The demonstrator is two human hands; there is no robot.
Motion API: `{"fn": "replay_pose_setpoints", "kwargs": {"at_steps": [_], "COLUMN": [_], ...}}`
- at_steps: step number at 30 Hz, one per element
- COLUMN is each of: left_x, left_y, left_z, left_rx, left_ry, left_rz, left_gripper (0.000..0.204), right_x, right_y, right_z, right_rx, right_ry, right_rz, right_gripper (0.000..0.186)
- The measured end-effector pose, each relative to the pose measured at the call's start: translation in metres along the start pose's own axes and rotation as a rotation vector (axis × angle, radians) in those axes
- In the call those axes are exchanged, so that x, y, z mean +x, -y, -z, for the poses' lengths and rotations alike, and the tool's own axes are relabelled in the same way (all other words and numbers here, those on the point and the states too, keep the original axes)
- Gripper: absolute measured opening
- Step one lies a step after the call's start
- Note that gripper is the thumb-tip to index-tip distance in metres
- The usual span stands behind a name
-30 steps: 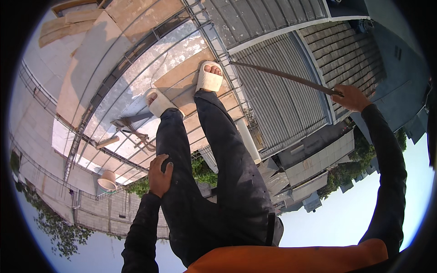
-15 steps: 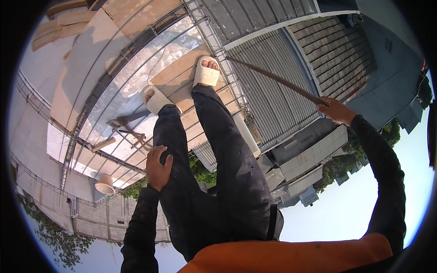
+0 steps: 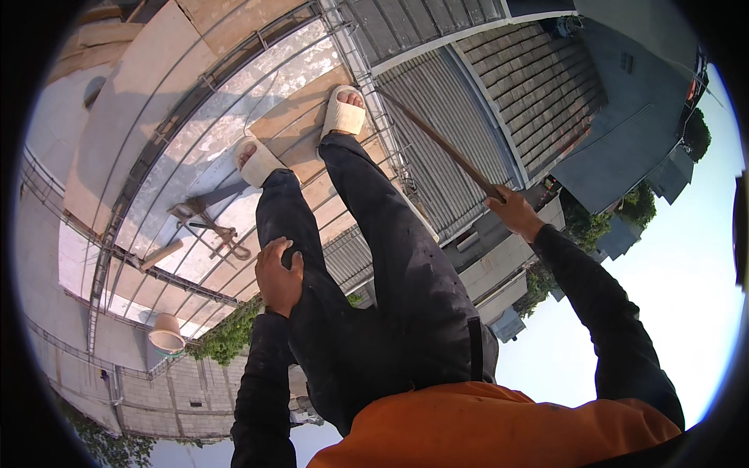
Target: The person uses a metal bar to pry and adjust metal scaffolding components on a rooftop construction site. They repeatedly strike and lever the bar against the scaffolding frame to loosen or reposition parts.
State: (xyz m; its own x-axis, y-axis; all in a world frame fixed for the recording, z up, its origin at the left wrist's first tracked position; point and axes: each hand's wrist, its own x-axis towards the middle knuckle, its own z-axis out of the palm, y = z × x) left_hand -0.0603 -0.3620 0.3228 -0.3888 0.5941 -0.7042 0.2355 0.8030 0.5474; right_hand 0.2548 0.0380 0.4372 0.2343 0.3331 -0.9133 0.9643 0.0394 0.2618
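Observation:
My right hand (image 3: 515, 212) is closed round the near end of a long, thin brown bar (image 3: 445, 144). Whether the bar is wood or metal I cannot tell. It slants up and left, its far end beside the edge of the steel bars close to my right foot. My left hand (image 3: 279, 277) lies on my left knee, thumb apart from the fingers, with nothing in it. Two cream sandals (image 3: 343, 115) are on my feet, which stand over plywood sheets (image 3: 300, 109) crossed by thin steel bars.
Left of my feet lie a saw-like tool with a dark blade (image 3: 222, 193), rusty metal pieces (image 3: 226, 240) and a hammer (image 3: 162, 256). A pale bucket (image 3: 166, 334) stands lower left. Bound rebar (image 3: 156, 144) crosses the deck. Beyond its right edge, corrugated roofing (image 3: 445, 117) lies lower.
My right hand has come left and slightly down, with the bar's near end moving along. My left hand stays on the knee. The whole view has shifted a little.

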Motion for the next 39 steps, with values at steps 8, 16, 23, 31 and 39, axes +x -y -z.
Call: {"fn": "replay_pose_setpoints", "kwargs": {"at_steps": [8, 16, 23, 31, 39], "left_x": [-0.009, -0.012, -0.017, -0.025, 0.061], "left_y": [0.013, 0.031, 0.047, 0.062, 0.069], "left_z": [0.002, 0.011, 0.012, 0.006, -0.018], "left_rx": [-0.064, -0.062, -0.042, -0.051, 0.015], "left_ry": [-0.040, -0.030, 0.000, 0.021, 0.121], "left_rz": [0.013, -0.068, -0.109, -0.138, -0.066], "left_gripper": [0.028, 0.028, 0.027, 0.029, 0.029], "right_x": [-0.038, -0.059, -0.059, -0.067, -0.045], "right_y": [0.054, 0.122, 0.182, 0.165, 0.004], "right_z": [-0.078, -0.155, -0.245, -0.228, -0.050], "right_rx": [0.267, 0.642, 0.915, 1.061, -0.149], "right_ry": [0.061, 0.074, 0.055, 0.086, -0.174], "right_rz": [-0.154, -0.229, -0.262, -0.174, 0.052], "right_gripper": [0.065, 0.032, 0.043, 0.026, 0.047]}}
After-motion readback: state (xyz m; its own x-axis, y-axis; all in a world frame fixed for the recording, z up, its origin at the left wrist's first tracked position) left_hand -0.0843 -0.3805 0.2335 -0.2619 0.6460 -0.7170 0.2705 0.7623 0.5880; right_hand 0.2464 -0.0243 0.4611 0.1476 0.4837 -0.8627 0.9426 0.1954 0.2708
